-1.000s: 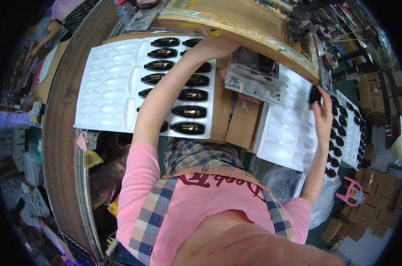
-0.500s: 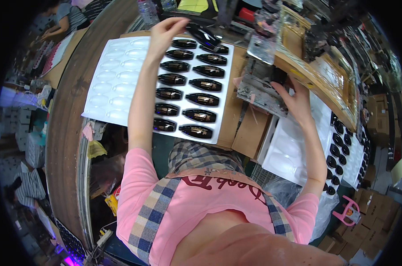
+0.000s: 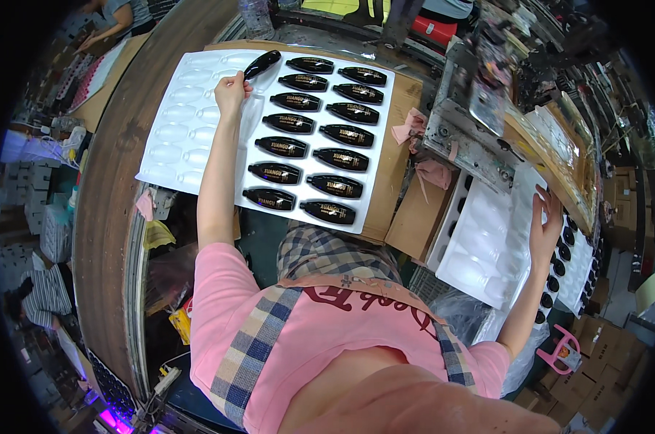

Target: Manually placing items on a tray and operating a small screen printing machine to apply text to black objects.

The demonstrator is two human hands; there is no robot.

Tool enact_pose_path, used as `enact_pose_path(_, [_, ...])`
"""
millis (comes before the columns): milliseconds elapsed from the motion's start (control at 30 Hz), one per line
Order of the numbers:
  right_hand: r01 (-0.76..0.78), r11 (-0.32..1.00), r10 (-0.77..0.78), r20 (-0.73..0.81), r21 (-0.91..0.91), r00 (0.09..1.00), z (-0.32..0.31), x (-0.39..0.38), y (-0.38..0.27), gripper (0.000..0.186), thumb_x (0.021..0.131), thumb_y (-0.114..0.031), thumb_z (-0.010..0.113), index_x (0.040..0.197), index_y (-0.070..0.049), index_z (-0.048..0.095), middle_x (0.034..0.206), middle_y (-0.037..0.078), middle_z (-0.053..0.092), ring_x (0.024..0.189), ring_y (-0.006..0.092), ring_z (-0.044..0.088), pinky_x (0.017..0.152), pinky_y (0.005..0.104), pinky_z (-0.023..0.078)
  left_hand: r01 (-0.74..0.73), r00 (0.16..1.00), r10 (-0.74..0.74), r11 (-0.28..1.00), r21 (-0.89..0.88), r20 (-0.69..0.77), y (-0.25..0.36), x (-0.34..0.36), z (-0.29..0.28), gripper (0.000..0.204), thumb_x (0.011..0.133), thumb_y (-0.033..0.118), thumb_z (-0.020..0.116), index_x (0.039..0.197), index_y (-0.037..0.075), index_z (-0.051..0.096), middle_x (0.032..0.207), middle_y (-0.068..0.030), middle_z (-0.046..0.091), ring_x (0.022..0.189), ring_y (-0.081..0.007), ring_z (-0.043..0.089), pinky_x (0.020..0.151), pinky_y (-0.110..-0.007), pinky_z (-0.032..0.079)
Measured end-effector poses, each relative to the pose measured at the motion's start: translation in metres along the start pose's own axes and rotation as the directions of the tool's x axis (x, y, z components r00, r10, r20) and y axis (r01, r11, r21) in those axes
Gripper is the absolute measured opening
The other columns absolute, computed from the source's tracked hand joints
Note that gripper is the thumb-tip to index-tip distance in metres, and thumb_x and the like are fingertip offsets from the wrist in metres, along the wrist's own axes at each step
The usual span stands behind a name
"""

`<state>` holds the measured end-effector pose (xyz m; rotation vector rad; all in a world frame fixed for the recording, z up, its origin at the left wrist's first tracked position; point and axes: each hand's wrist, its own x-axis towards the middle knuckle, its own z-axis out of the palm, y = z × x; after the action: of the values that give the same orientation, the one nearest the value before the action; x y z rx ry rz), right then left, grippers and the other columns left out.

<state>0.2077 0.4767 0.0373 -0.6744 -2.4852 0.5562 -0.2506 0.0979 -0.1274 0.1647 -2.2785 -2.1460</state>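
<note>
My left hand (image 3: 232, 92) pinches one end of a glossy black bottle-shaped piece (image 3: 263, 65), holding it tilted over the upper middle of a white moulded tray (image 3: 251, 119). To the right of it, two columns of matching black pieces (image 3: 293, 124) with gold print fill the tray's hollows. Unfilled hollows show on the tray's left side. Over on the right, my right hand (image 3: 544, 226) has its fingers stretched out and apart at the edge of white moulded trays (image 3: 486, 235), below a wooden-framed screen (image 3: 551, 155). Nothing shows in its fingers.
A metal fixture (image 3: 465, 137) of the printing machine stands between the two tray areas, with pink cloth (image 3: 410, 126) beside it. Cardboard (image 3: 394, 155) lies under the filled tray's right edge. More black pieces (image 3: 555, 266) sit at the far right. A pink stool (image 3: 560, 351) stands lower right.
My left hand has carried the black piece left and down, from above the printed columns to the tray's middle. My right hand has left the metal fixture and moved right and down.
</note>
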Motion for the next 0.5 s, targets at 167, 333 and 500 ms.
enact_pose_path(167, [-0.027, 0.998, 0.031, -0.091, 0.048, 0.995, -0.010, -0.010, 0.018, 0.031, 0.086, -0.015, 0.051, 0.110, 0.003, 0.047, 0.105, 0.013, 0.056, 0.089, 0.0186, 0.056, 0.081, 0.0276, 0.041, 0.073, 0.995, -0.081, 0.987, 0.144, 0.053, 0.004, -0.001, 0.003, 0.033, 0.083, 0.026, 0.053, 0.067, -0.002, 0.056, 0.056, -0.0096, 0.057, 0.049, -0.0136, 0.056, 0.041, -0.023, 0.042])
enact_pose_path(333, [-0.078, 0.996, 0.080, -0.076, 0.036, 0.994, -0.015, -0.011, 0.022, 0.034, 0.086, -0.017, 0.051, 0.113, 0.003, 0.046, 0.109, 0.015, 0.054, 0.097, 0.0188, 0.054, 0.083, 0.0275, 0.040, -0.221, 0.966, 0.254, 0.715, 0.663, 0.048, 0.000, -0.001, 0.003, 0.042, 0.083, 0.035, 0.047, 0.066, -0.002, 0.059, 0.060, -0.0180, 0.059, 0.060, -0.0319, 0.059, 0.056, -0.039, 0.046])
enact_pose_path(500, [-0.087, 0.995, 0.081, -0.102, -0.052, 0.991, -0.015, -0.002, 0.041, 0.041, 0.086, -0.021, 0.051, 0.120, 0.000, 0.042, 0.121, 0.018, 0.045, 0.105, 0.0253, 0.050, 0.086, 0.0307, 0.039, -0.291, 0.941, 0.298, 0.473, 0.832, 0.159, 0.007, -0.020, 0.007, 0.039, 0.084, 0.032, 0.040, 0.077, -0.001, 0.061, 0.077, -0.0233, 0.060, 0.075, -0.0394, 0.058, 0.069, -0.045, 0.045])
